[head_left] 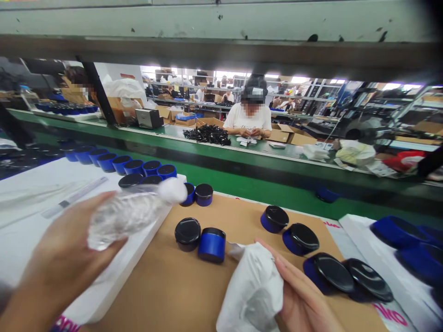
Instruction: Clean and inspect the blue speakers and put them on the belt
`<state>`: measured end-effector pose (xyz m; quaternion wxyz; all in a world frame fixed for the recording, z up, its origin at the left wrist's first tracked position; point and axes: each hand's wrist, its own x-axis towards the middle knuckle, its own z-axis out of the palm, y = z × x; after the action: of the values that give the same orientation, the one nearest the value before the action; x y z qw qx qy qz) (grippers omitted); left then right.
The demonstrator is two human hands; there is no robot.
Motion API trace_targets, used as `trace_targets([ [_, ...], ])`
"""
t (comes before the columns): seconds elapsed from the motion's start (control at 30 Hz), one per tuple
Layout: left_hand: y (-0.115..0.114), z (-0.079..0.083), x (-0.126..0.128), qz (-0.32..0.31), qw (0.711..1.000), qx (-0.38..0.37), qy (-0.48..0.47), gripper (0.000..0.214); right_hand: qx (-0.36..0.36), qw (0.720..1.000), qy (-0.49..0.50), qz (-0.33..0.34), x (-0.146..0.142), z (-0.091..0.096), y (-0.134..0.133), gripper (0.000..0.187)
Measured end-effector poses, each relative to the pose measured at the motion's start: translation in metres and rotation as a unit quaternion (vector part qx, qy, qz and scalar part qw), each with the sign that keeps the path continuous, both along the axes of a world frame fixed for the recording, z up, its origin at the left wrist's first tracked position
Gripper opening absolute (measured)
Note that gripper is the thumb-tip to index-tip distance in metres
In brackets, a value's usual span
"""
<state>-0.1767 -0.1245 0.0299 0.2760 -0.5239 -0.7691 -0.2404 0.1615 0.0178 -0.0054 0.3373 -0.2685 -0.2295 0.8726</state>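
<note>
My left hand point(65, 251) is closed around a clear, crinkled plastic bottle point(121, 214). The bottle lies tilted nearly flat, its white cap point(173, 190) pointing right. A crumpled white cloth point(254, 288) is in my right hand point(297, 288), whose fingers press along its right side. Just left of the cloth, a blue jar with a black lid point(212, 245) stands beside another lidded jar point(187, 234). Several more such jars point(301, 239) stand in a slanting line to the right of my right hand. All are on a brown board point(166, 286).
A white foam slab point(104, 295) at left carries rows of blue jars point(121, 165). Another white slab point(391, 267) with blue pieces is at right. Beyond runs a green conveyor belt point(242, 189). A co-worker point(247, 117) sits across, near a black pile point(207, 134). A beam point(221, 23) crosses overhead.
</note>
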Motion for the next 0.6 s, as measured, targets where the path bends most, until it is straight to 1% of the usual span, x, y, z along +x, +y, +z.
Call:
trace_targets([
  [0.03,0.006,0.007,0.015,-0.04,0.997,-0.022,0.065,0.054,0.002,1.0,0.013,0.012,-0.002,0.002,0.0,0.031],
  [0.1,0.015,0.014,0.04,-0.086,0.988,-0.04,0.126,0.048,0.007,0.999,0.037,0.033,-0.003,0.006,-0.001,0.031],
  [0.17,0.021,0.016,0.055,-0.125,0.98,-0.051,0.143,0.05,0.014,0.998,0.046,0.04,-0.002,0.01,-0.003,0.033],
  [0.23,0.026,0.015,0.063,-0.153,0.974,-0.064,0.153,0.056,0.022,0.998,0.048,0.042,0.001,0.012,-0.004,0.034],
  [0.33,0.029,0.016,0.068,-0.171,0.966,-0.075,0.178,0.062,0.039,0.997,0.049,0.038,0.004,0.014,-0.004,0.036],
  [0.4,0.03,0.018,0.07,-0.165,0.967,-0.065,0.183,0.064,0.045,0.997,0.045,0.033,0.004,0.014,-0.004,0.036],
  [0.47,0.03,0.021,0.073,-0.158,0.967,-0.055,0.192,0.064,0.047,0.998,0.037,0.027,0.003,0.015,-0.003,0.036],
  [0.6,0.03,0.026,0.076,-0.163,0.955,-0.062,0.24,0.059,0.053,0.998,0.027,0.017,-0.001,0.017,-0.003,0.035],
])
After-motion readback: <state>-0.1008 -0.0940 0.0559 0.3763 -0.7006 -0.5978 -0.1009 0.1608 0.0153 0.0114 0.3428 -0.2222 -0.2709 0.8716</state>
